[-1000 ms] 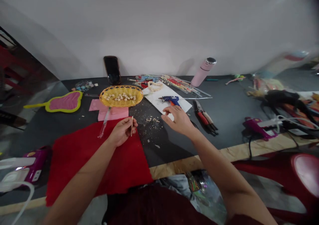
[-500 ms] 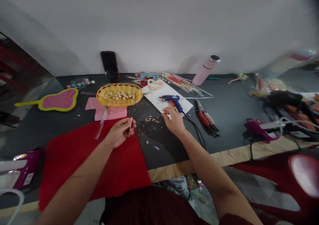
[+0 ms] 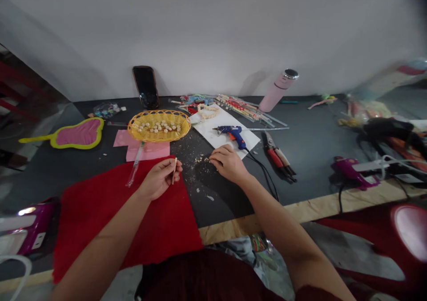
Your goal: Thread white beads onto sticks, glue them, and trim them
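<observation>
My left hand (image 3: 162, 176) is closed around a short, thin, pale stick (image 3: 174, 171), held upright over the edge of the red cloth (image 3: 133, 216). Low over the dark table, the fingers of my right hand (image 3: 230, 164) are pinched together beside small pale bits (image 3: 200, 159); whether anything is between the fingertips is hidden. Just beyond that hand, a blue glue gun (image 3: 235, 134) lies on a white sheet (image 3: 213, 124). A yellow woven basket (image 3: 131, 130) holding several small whitish pieces stands beyond my left hand, partly over pink sheets (image 3: 156, 152).
Red-handled cutters (image 3: 278, 155) lie right of the glue gun's cord. At the back are a pink bottle (image 3: 276, 91), a phone (image 3: 147, 87) and patterned strips (image 3: 240, 107). A yellow-rimmed pink paddle shape (image 3: 78, 134) lies left. Purple devices sit at both sides (image 3: 355, 172).
My right hand has moved left and slightly towards me, from beside the glue gun to the pale bits, its fingers drawing together. My left hand keeps its hold on the stick.
</observation>
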Tool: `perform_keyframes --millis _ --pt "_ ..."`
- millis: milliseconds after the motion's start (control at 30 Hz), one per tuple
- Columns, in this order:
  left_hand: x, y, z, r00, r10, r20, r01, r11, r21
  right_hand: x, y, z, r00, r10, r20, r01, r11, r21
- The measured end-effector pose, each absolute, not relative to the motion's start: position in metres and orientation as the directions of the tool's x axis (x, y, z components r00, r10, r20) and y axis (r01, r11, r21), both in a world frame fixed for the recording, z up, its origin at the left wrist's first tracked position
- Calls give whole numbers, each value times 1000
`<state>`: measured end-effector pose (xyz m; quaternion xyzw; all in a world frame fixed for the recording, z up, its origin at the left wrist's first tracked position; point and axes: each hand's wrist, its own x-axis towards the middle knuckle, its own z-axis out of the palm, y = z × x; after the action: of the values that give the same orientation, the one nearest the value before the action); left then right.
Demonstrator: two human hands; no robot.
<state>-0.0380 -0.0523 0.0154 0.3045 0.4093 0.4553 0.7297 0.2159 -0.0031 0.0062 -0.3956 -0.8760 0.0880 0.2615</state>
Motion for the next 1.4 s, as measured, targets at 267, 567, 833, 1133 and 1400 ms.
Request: perform_keyframes --millis 267,567,833,1133,1400 --pt "-38 -53 12 257 916 -309 -399 391 829 198 -12 7 -528 788 316 747 608 -269" --pt "-38 -53 12 252 918 -306 -373 384 845 188 -15 5 -569 769 291 731 636 -249" --pt "-38 -53 12 249 919 -305 -375 382 845 194 -11 -6 -544 761 354 710 642 -290" --pt "-37 -54 11 250 923 -292 -404 373 835 200 -9 -2 -466 790 399 708 603 -367" --pt "-37 -54 9 254 929 -268 -398 353 847 202 -11 0 -387 825 411 745 542 -388"
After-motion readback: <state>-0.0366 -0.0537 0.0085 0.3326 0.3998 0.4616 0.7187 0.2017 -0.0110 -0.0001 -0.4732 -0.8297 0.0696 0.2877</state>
